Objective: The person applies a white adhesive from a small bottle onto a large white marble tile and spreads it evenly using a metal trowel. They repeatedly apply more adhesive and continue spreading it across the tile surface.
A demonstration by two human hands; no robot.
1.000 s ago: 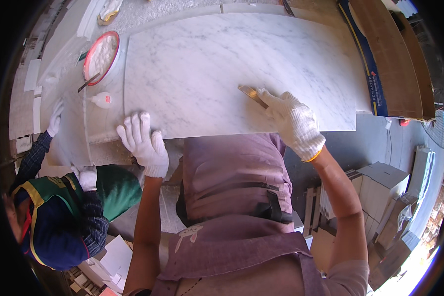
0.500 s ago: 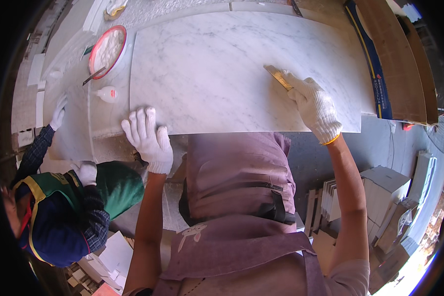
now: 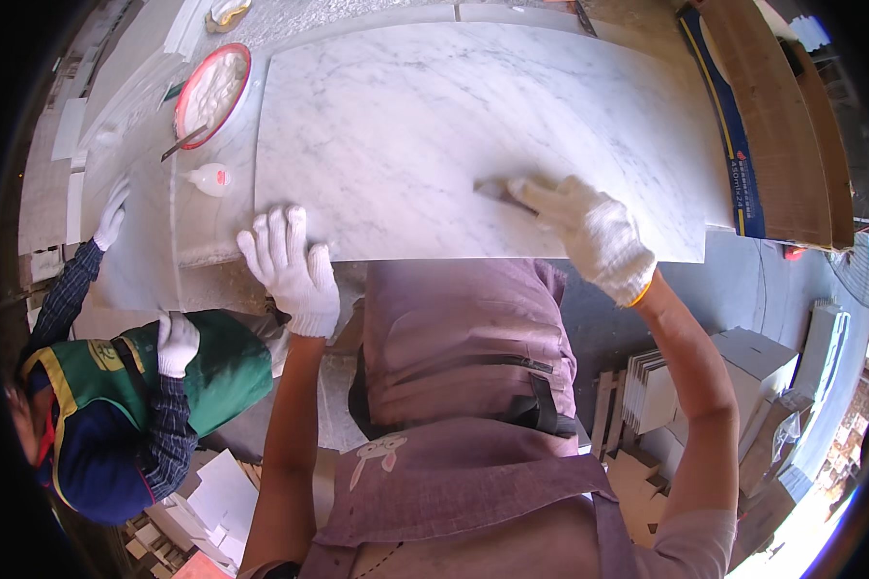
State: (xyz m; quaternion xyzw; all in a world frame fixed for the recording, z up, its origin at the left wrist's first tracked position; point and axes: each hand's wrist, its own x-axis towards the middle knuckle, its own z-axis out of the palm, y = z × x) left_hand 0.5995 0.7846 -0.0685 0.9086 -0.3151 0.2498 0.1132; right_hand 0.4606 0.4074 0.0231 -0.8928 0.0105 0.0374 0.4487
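Observation:
A large white marble slab [image 3: 406,135] with grey veins lies flat before me. My left hand [image 3: 292,270], in a white knit glove, rests at its near left corner with fingers spread, holding nothing. Over the right half of the slab, my gloved right hand [image 3: 594,232] is closed around a flat scraper [image 3: 492,188]. Its blade points left, low against the slab and blurred by motion; the fingers hide the grip.
Left of the slab are a red-rimmed bowl [image 3: 244,82] of white paste with a knife [image 3: 183,143] across its rim, and a small white bottle [image 3: 209,179]. A co-worker [image 3: 106,434] in a green apron stands at left. Cardboard [image 3: 777,125] borders the right end.
My right hand has moved left and nearer to me, taking the scraper along the slab. My left hand stays in place. The co-worker's nearer hand has shifted slightly.

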